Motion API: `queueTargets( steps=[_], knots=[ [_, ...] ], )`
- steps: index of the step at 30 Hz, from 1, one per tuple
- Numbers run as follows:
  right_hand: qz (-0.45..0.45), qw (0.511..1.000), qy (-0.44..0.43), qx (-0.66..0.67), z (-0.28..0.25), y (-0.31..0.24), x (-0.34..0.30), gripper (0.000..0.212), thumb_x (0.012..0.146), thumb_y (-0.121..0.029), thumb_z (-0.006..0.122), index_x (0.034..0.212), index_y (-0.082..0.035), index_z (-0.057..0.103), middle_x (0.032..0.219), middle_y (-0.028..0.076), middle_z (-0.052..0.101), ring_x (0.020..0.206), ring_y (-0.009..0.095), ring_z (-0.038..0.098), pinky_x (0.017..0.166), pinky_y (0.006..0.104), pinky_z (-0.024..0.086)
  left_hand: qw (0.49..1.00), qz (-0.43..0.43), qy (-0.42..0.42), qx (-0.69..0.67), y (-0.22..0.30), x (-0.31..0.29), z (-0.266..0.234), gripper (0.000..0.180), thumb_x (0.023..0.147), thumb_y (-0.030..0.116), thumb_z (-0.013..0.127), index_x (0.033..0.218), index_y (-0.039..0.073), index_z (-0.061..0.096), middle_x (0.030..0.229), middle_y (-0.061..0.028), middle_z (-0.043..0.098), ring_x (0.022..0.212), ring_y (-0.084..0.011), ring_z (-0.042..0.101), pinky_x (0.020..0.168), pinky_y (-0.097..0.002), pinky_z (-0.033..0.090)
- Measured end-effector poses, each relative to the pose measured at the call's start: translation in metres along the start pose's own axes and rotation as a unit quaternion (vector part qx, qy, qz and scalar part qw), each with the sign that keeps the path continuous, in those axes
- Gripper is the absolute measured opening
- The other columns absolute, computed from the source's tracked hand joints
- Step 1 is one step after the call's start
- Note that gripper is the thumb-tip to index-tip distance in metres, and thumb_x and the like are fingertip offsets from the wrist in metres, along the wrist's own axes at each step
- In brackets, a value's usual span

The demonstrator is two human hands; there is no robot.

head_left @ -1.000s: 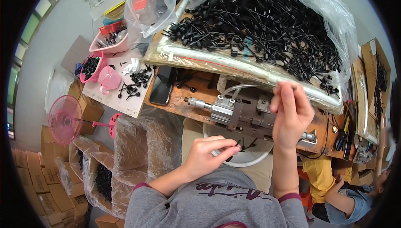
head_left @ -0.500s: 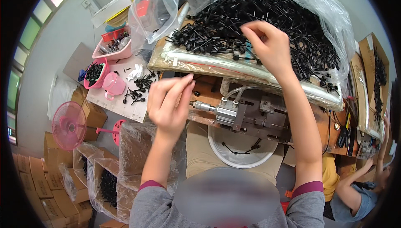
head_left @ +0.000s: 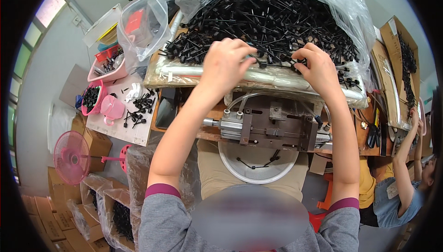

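Both hands are raised over the front edge of a wide tray (head_left: 277, 77) heaped with thin black rods with knobbed ends (head_left: 277, 16). My right hand (head_left: 320, 72) has thumb and fingers closed on one black knobbed rod (head_left: 281, 66), which reaches left along the edge. My left hand (head_left: 224, 67) is closed in a pinch near that rod's left end; what lies between its fingertips is too small to make out. Below the hands is a metal clamping fixture (head_left: 272, 127) with a cylinder and hoses.
A white basket (head_left: 226, 166) with a few rods rests on my lap. At left are a pink bin (head_left: 94, 97), a pink cup (head_left: 112, 108), loose black parts (head_left: 140, 109) and a pink fan (head_left: 71, 157). Another person (head_left: 401, 182) works at right beside a cardboard box (head_left: 399, 58).
My left hand has moved up and right from beside the fixture to the tray edge. My right hand has come down slightly right and now pinches a rod. The view has shifted a little.
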State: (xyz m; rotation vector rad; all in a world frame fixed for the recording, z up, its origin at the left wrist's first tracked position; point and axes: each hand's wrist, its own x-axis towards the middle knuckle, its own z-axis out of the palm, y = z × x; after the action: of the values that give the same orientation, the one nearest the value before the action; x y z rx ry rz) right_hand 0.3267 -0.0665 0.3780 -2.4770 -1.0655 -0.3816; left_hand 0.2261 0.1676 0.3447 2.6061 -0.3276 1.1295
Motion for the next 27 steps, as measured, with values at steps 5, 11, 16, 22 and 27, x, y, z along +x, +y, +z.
queueTargets(
  steps=[5,11,16,22,27],
  knots=[
    [-0.016,0.999,0.005,-0.035,0.007,0.006,0.001,0.013,0.080,-0.016,0.075,0.089,-0.008,0.071,0.089,0.007,0.060,0.090,0.028,0.065,0.077,0.0405,0.052,0.997,-0.014,-0.076,-0.028,0.011,0.006,0.039,0.019,0.080,0.020,0.077,0.097,0.011,0.076,0.093,-0.0028,0.071,0.088,-0.0240,0.066,0.082,-0.0378,0.050],
    [-0.025,0.999,-0.016,-0.013,0.018,0.021,-0.007,0.023,0.080,-0.025,0.077,0.092,-0.007,0.070,0.089,0.007,0.063,0.093,0.028,0.065,0.079,0.0415,0.052,0.997,-0.012,-0.074,-0.033,0.023,0.010,0.024,0.017,0.082,0.018,0.075,0.096,0.009,0.075,0.092,-0.0050,0.070,0.083,-0.0265,0.067,0.076,-0.0372,0.052],
    [-0.011,0.999,0.026,-0.018,0.018,0.032,-0.008,0.008,0.077,-0.014,0.072,0.081,-0.008,0.070,0.088,0.006,0.062,0.091,0.027,0.064,0.077,0.0404,0.053,0.965,-0.135,-0.041,-0.222,0.064,-0.009,-0.018,0.017,0.080,0.012,0.081,0.093,0.004,0.074,0.088,-0.0032,0.067,0.069,-0.0114,0.064,0.056,-0.0251,0.050],
    [-0.011,0.993,0.112,-0.021,0.017,0.020,-0.011,0.010,0.078,-0.014,0.073,0.082,-0.007,0.066,0.090,0.006,0.057,0.093,0.025,0.062,0.078,0.0389,0.053,0.939,-0.148,-0.100,-0.293,0.125,-0.092,-0.031,0.029,0.076,0.009,0.083,0.103,0.003,0.071,0.122,-0.0128,0.063,0.092,-0.0209,0.070,0.074,-0.0292,0.061],
    [-0.047,0.982,0.167,0.078,0.009,0.018,-0.030,0.012,0.083,-0.009,0.072,0.091,-0.005,0.064,0.091,0.007,0.061,0.080,0.026,0.062,0.069,0.0377,0.050,0.973,-0.089,-0.126,-0.171,0.153,-0.149,0.008,0.029,0.075,0.005,0.079,0.102,0.001,0.072,0.132,-0.0157,0.064,0.086,-0.0221,0.072,0.076,-0.0303,0.058]
  ],
)
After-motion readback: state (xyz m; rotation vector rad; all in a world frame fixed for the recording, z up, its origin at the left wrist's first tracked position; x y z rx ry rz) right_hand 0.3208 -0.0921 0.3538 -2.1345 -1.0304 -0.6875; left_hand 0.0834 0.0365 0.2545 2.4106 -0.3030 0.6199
